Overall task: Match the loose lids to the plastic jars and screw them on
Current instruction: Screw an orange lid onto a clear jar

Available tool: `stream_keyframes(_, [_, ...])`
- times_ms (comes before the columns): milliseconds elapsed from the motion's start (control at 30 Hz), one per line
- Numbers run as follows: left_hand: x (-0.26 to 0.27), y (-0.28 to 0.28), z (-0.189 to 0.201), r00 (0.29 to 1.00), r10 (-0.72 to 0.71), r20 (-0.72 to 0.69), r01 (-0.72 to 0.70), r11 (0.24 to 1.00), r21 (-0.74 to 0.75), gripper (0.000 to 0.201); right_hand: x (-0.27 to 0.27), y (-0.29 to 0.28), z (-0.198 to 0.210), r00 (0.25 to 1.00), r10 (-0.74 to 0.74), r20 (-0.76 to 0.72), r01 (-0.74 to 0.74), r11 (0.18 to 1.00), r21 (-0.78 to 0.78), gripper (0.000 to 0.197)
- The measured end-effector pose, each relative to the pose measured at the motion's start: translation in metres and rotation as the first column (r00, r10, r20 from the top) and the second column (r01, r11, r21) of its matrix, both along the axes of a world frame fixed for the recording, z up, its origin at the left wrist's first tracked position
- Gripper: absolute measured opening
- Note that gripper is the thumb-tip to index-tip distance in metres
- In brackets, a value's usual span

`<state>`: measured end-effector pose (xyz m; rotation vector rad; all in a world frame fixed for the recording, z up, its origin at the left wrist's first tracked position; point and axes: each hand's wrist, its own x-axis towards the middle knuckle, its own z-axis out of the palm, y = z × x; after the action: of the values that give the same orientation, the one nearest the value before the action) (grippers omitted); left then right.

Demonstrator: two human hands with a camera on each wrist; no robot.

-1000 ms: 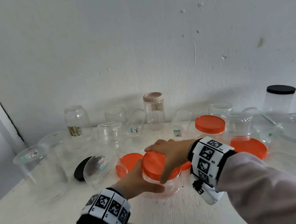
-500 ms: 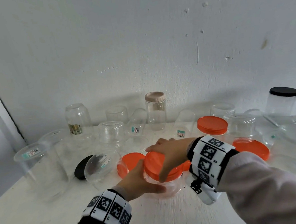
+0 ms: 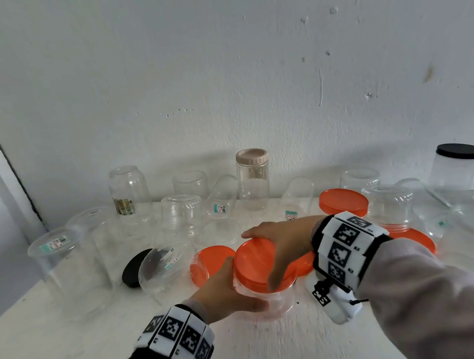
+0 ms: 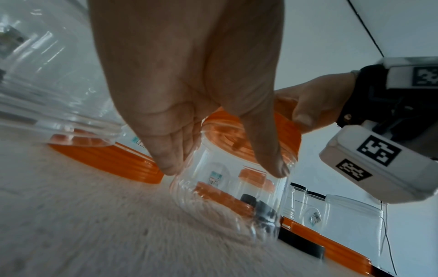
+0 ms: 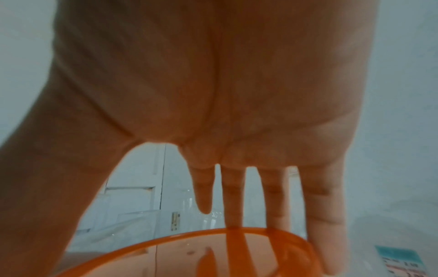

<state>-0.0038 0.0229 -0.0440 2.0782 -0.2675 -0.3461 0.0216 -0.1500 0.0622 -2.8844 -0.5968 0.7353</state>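
Both hands: left hand (image 3: 226,293) grips clear jar (image 3: 273,300), right hand (image 3: 282,238) grips orange lid (image 3: 255,261).

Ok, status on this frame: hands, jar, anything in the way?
Left hand grips clear jar body. Right hand spans orange lid seated on jar. Loose orange lids close behind, not blocking.

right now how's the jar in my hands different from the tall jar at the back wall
The held jar is short and wide with an orange lid; the tall jar is narrow with a beige lid. The held jar is gripped by both hands; the tall jar stands untouched. Both are clear and capped.
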Motion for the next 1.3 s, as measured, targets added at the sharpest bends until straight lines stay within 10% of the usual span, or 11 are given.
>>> stream_keyframes(1300, [0.000,0.001,0.003,1.000,-0.006,0.023,0.005,0.999,0.047,0.098,-0.008,0.017,-0.008,0.994,-0.008,0.106,0.021,0.992,-0.121,0.104])
